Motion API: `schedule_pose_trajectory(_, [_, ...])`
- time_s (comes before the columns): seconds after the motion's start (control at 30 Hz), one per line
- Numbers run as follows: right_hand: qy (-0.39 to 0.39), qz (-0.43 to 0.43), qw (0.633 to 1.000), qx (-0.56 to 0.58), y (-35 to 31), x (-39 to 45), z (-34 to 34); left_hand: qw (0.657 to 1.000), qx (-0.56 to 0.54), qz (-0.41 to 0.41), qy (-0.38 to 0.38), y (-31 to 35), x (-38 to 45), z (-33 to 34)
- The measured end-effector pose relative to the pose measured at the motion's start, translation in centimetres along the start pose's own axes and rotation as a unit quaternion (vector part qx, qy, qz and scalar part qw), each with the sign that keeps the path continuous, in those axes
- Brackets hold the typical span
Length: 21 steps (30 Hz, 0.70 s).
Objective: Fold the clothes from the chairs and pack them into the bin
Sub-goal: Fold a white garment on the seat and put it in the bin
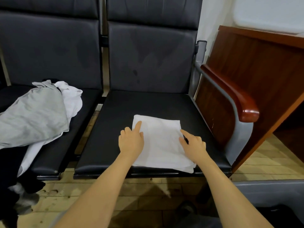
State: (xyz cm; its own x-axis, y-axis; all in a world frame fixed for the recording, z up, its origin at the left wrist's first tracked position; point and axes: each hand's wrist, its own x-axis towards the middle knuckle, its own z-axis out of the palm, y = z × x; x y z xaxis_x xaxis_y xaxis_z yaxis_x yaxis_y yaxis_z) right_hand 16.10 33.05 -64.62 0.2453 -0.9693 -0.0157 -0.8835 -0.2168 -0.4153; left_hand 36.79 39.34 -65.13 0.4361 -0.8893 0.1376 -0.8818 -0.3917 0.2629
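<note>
A white garment [162,142], folded into a flat rectangle, lies on the black seat of the right chair [125,112], reaching its front edge. My left hand [131,140] rests on the garment's left edge with the index finger stretched forward and the other fingers loosely curled. At the right edge my right hand [193,144] touches the cloth, index finger pointing forward. Neither hand grips the cloth. On the left chair [85,102] lies an unfolded pile with a grey garment [34,117] on top of a white garment [72,99].
Dark clothing [9,170] hangs off the left chair's front at the far left. A wooden armrest [233,94] and a wooden desk panel [256,66] stand to the right. A grey bin rim [269,184] shows at the lower right. Tiled floor lies below.
</note>
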Motion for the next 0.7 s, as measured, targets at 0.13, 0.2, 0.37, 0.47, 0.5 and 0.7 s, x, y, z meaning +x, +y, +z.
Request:
schedule_pose_trajectory(0.13, [-0.026, 0.015, 0.999, -0.017, -1.1, 0.8, 0.3, 0.998, -0.057, 0.023, -0.024, 0.2, 1.1, 0.3])
schedule_pose_trajectory(0.2, [-0.041, 0.012, 0.998, -0.039, -1.8, 0.9, 0.6, 0.993, -0.104, 0.047, -0.022, 0.1, 0.9, 0.0])
schedule_pose_trajectory(0.37, [-0.054, -0.021, 0.994, 0.091, -2.6, 0.4, 0.6, 0.977, -0.190, 0.097, -0.004, -0.1, -0.5, -1.5])
schedule_pose_trajectory(0.47, [-0.033, -0.052, 0.986, 0.152, -3.1, -1.2, -0.3, 0.966, -0.234, 0.105, 0.018, -0.1, -1.9, -2.6])
schedule_pose_trajectory(0.5, [-0.017, -0.062, 0.986, 0.153, -3.3, -1.8, -0.7, 0.963, -0.245, 0.107, 0.024, 0.0, -2.5, -3.1])
schedule_pose_trajectory(0.7, [0.080, -0.097, 0.983, 0.135, -3.4, -6.5, -6.2, 0.945, -0.294, 0.125, 0.063, 2.5, -5.6, -7.3])
